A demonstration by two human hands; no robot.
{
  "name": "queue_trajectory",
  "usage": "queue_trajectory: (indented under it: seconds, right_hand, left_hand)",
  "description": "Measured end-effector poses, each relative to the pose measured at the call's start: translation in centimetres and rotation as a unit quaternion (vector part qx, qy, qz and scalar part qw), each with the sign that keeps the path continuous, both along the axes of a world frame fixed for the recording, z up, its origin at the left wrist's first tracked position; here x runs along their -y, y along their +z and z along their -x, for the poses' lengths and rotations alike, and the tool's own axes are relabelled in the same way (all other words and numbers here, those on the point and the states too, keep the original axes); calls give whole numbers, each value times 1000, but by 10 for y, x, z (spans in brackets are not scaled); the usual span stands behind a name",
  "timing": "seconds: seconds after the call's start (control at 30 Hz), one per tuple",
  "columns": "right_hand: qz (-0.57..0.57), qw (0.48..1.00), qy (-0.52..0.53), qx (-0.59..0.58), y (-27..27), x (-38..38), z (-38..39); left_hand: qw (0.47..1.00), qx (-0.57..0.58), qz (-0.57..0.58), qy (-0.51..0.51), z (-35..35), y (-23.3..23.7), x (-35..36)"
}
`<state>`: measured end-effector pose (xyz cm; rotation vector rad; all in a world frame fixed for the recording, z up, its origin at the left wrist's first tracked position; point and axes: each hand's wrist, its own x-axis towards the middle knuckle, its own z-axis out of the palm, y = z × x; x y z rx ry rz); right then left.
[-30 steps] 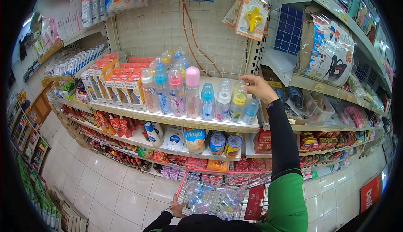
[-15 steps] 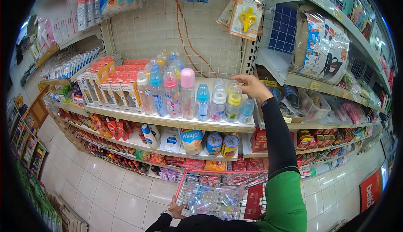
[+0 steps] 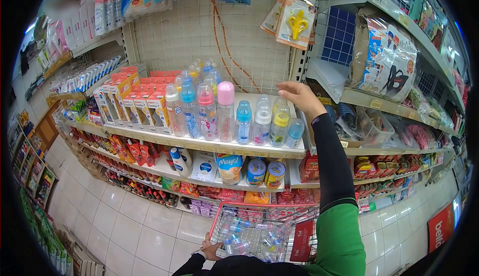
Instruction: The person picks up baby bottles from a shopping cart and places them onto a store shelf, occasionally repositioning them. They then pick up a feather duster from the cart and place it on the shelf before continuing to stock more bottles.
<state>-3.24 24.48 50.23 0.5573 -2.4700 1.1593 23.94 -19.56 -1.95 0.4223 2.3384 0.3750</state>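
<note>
My right hand point(image 3: 301, 98) is raised over the right end of the bottle shelf point(image 3: 209, 145), fingers apart and nothing between them. Just below and left of it stand clear bottles, among them a yellow-capped bottle point(image 3: 280, 126) and a small blue-capped bottle point(image 3: 295, 132). Farther left are a white-capped bottle point(image 3: 262, 124), a blue-topped one point(image 3: 243, 121) and a tall pink-capped bottle point(image 3: 225, 109). At the bottom, my left hand point(image 3: 210, 247) is wrapped on the left rim of a shopping cart point(image 3: 216, 221) that holds several bottles point(image 3: 236, 243).
Boxed bottles point(image 3: 142, 109) line the shelf's left part. A banana-shaped teether pack point(image 3: 296, 22) hangs above my right hand. A side shelf point(image 3: 366, 99) with packaged goods juts out at right. Cans point(image 3: 256, 172) and a Mayo! pack point(image 3: 229, 168) stand one shelf lower.
My right hand has lifted slightly off the bottle tops and its fingers have spread. The view has shifted a little, while my left hand stays on the cart.
</note>
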Motion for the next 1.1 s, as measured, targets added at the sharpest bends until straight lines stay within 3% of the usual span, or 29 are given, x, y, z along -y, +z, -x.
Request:
queue_trajectory:
  seconds: [0.13,0.23,0.57,0.63,0.67,0.73,0.8,0.87,0.9,0.93,0.97,1.03,1.1]
  right_hand:
    - [-138,989,-18,-43,11,23,5]
    - [-159,986,-46,19,13,41,13]
    - [-206,978,-17,35,13,49,22]
    - [-194,977,-55,-72,11,53,10]
    - [-196,976,-53,-72,8,57,3]
    - [-192,902,-232,-310,13,79,-37]
    - [-57,922,-122,-363,18,97,-80]
    - [155,954,64,-250,8,116,-138]
    - [225,952,178,-106,3,117,-171]
    - [290,913,284,43,-4,116,-202]
    - [277,878,351,172,-12,108,-226]
    - [305,827,443,161,-55,93,-245]
    - [331,864,358,126,-66,81,-250]
  left_hand:
    - [1000,13,-14,8,0,4,-1]
    - [1000,5,-8,7,1,8,-3]
    - [1000,-8,-18,8,-2,7,-1]
    - [1000,-16,-17,5,-2,1,0]
    - [1000,-21,-12,-1,-2,-2,0]
    - [1000,-24,-10,-6,-2,-3,-1]
    - [1000,1,-12,9,-1,6,-2]
    - [1000,4,-10,9,0,9,-3]
    - [1000,4,-6,10,-1,8,-3]
    - [1000,-1,-7,12,-2,5,-3]
    - [1000,-1,-14,15,-2,8,-2]
    - [998,-48,-37,11,-5,-3,3]
    - [995,-88,-47,4,-9,-17,8]
